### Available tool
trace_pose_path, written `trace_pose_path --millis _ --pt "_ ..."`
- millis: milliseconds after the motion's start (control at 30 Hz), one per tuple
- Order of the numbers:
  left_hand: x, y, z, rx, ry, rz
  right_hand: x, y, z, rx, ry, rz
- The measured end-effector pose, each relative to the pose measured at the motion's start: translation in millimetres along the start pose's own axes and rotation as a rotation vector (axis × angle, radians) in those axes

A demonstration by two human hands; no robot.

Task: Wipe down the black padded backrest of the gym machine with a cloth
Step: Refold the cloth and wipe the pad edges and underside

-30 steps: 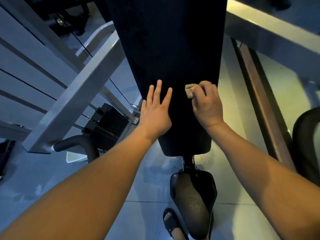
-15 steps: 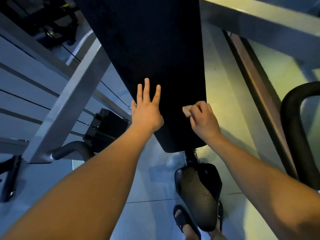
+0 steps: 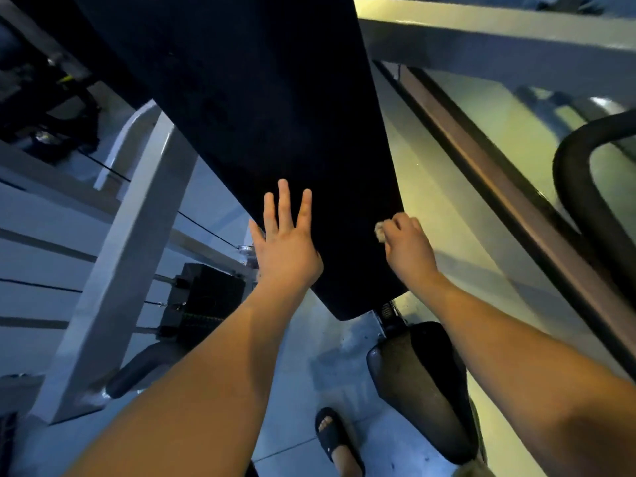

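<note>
The black padded backrest point(image 3: 261, 108) fills the upper middle of the view and narrows toward its lower end. My left hand point(image 3: 287, 244) lies flat on its lower left part, fingers spread and empty. My right hand point(image 3: 407, 247) is closed around a small tan cloth point(image 3: 380, 232), which presses against the pad's lower right edge. Only a bit of the cloth shows past my fingers.
The black seat point(image 3: 423, 387) sits below the backrest. A grey frame beam point(image 3: 127, 263), thin cables and a black weight stack point(image 3: 203, 304) stand to the left. Another grey beam point(image 3: 499, 36) crosses top right, a black curved bar point(image 3: 578, 187) at right. My sandalled foot point(image 3: 335, 438) rests on the tiled floor.
My right hand with the cloth has slid from the middle of the pad out to its lower right edge. The left hand has stayed flat on the pad. My view has tilted.
</note>
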State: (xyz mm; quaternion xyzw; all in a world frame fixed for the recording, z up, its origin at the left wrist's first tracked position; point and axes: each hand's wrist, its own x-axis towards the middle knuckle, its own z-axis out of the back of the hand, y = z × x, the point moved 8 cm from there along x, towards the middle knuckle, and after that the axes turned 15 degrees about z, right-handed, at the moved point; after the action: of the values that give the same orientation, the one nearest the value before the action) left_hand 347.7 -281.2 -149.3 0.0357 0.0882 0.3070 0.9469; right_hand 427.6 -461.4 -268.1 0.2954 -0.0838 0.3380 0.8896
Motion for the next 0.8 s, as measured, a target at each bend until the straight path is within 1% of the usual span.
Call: trace_pose_path --millis 33,67,100,200,300,333,400,467,533,567,600,700,733,767,800 --pt "0.8 1.5 -0.8 0.01 0.003 -0.022 -14.7 0.8 -10.7 0.005 0.048 -0.054" --pt "1.3 2.8 -0.5 0.015 0.001 -0.053 -26.1 3.0 -16.4 0.007 0.058 -0.108" --pt "1.6 4.1 0.8 0.016 -0.004 -0.088 -32.4 7.6 -15.8 0.005 0.025 -0.157" --pt "0.0 13.2 7.2 0.005 -0.024 -0.191 -24.8 24.0 7.6 0.05 -0.211 -0.296" --pt "-3.3 24.1 14.1 0.019 -0.09 -0.319 -3.3 33.5 39.4 0.149 -0.45 -0.44" --pt "-3.7 28.2 13.6 0.03 -0.106 -0.357 3.9 35.3 44.9 0.155 -0.498 -0.468" --pt "-3.6 36.8 10.0 0.052 -0.13 -0.412 15.7 41.6 42.6 0.169 -0.53 -0.487" --pt "-3.9 44.4 2.3 0.088 -0.153 -0.468 16.8 50.2 21.0 0.185 -0.537 -0.493" --pt "-3.3 50.4 -8.2 0.145 -0.191 -0.528 4.8 64.7 -14.0 0.192 -0.581 -0.493" --pt "-2.3 51.5 -14.0 0.183 -0.201 -0.554 -4.8 74.3 -37.1 0.204 -0.565 -0.491" --pt "-1.4 51.7 -19.5 0.217 -0.204 -0.573 -15.3 84.6 -63.2 0.214 -0.506 -0.473" --pt "-4.5 44.5 -32.3 0.276 -0.183 -0.616 -53.3 113.8 -133.2 0.262 -0.186 -0.358" --pt "-8.4 39.5 -36.1 0.293 -0.171 -0.636 -68.7 114.0 -145.8 0.271 -0.136 -0.353" --pt "-11.8 35.6 -39.6 0.312 -0.159 -0.65 -81.4 110.6 -148.4 0.28 -0.123 -0.379" --pt "-13.8 32.4 -42.1 0.329 -0.148 -0.653 -91.5 100.2 -145.1 0.301 -0.153 -0.444"
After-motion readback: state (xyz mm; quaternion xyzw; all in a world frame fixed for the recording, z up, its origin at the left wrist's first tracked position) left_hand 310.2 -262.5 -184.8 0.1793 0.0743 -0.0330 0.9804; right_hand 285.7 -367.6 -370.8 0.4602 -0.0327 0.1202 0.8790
